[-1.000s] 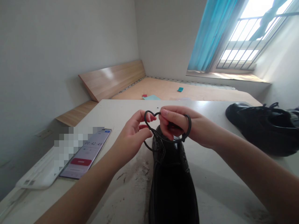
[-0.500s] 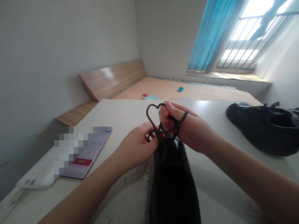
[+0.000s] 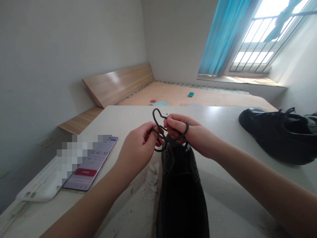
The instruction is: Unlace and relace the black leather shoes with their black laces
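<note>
Left hand (image 3: 140, 145): pinching lace (image 3: 158, 119), raised since before.
Right hand (image 3: 189, 136): closed on lace loop, now smaller, above shoe (image 3: 182, 188).

I see black leather shoe (image 3: 182, 188) mid white tabletop (image 3: 123, 115) | flat glass smartphone (image 3: 89, 164) to its left | second black shoe (image 3: 272, 136) far right

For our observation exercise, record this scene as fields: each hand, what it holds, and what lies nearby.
left hand: fingers pinch the lace, a loop standing up
right hand: lace looped round a finger
shoe: black, on the table, just below both hands
second shoe: black, at the table's right end
phone: left of the hands, screen lit
</note>
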Available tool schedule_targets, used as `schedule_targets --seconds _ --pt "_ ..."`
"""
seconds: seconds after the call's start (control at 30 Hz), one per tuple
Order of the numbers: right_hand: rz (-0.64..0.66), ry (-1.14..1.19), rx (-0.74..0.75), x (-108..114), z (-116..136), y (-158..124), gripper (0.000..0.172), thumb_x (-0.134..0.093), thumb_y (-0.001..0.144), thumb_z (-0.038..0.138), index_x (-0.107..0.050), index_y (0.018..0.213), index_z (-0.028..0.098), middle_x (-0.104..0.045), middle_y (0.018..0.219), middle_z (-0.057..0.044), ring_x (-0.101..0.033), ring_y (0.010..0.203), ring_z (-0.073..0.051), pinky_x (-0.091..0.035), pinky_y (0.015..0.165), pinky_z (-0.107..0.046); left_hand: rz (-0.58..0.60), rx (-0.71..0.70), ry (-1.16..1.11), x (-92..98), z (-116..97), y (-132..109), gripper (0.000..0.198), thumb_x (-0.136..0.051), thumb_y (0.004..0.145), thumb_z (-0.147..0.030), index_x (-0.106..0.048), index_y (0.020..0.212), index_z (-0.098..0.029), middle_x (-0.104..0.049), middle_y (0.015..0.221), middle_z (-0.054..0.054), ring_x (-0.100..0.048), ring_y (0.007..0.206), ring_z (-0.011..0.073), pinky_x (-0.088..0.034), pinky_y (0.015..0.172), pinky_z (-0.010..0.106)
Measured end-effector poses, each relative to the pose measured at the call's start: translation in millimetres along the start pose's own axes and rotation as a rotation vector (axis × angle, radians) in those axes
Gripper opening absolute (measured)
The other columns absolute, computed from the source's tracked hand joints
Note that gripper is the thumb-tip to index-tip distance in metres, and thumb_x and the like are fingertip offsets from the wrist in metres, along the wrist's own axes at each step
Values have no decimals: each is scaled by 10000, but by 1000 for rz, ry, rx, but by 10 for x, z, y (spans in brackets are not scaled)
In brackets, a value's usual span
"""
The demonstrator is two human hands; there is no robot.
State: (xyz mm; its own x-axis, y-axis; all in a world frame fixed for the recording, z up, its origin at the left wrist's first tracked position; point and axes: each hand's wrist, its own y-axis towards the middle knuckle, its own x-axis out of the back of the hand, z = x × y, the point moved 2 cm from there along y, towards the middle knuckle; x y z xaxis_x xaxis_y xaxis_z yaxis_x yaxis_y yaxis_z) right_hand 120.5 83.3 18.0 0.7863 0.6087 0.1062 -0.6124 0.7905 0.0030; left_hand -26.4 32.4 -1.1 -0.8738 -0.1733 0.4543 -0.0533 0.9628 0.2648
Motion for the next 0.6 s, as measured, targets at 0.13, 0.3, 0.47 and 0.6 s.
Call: schedule_targets --seconds 0.13,0.3,0.47,0.6 --pt "-3 -248 26 68 16 2 390 -593 831 571 -591 867 182 -397 608 56 -352 552 -96 -265 501 -227 14 2 -143 4 -73 -14 187 -555 883 -322 -649 836 -167 -535 551 -56 -504 508 103 -400 499 206" --pt "-65 -904 59 396 155 -14 291 -522 910 453 -655 939 196 -642 762 -28 -534 671 -159 -375 636 -294 136 -133 -158 26 -169 -111 149 -574 825 -208 -684 923 -184 -675 836 2 -604 758 142 -472 714 250" --pt "-245 -1294 -210 971 262 -93 296 -516 916 427 -686 878 187 -689 909 -102 -584 784 -233 -401 702 -361 523 -226 -48 0 -204 -213 740 -653 722 -177 -424 1420 -258 -588 1225 43 -531 1166 241 -397 1048 372" --pt "-419 -1296 -273 1341 295 -221 337 -515 903 396 -697 778 143 -672 827 -131 -565 725 -213 -378 687 -382 599 -234 84 -61 -180 -253 998 -701 689 -223 -171 1534 -281 -513 1267 70 -529 1120 254 -426 1008 413"
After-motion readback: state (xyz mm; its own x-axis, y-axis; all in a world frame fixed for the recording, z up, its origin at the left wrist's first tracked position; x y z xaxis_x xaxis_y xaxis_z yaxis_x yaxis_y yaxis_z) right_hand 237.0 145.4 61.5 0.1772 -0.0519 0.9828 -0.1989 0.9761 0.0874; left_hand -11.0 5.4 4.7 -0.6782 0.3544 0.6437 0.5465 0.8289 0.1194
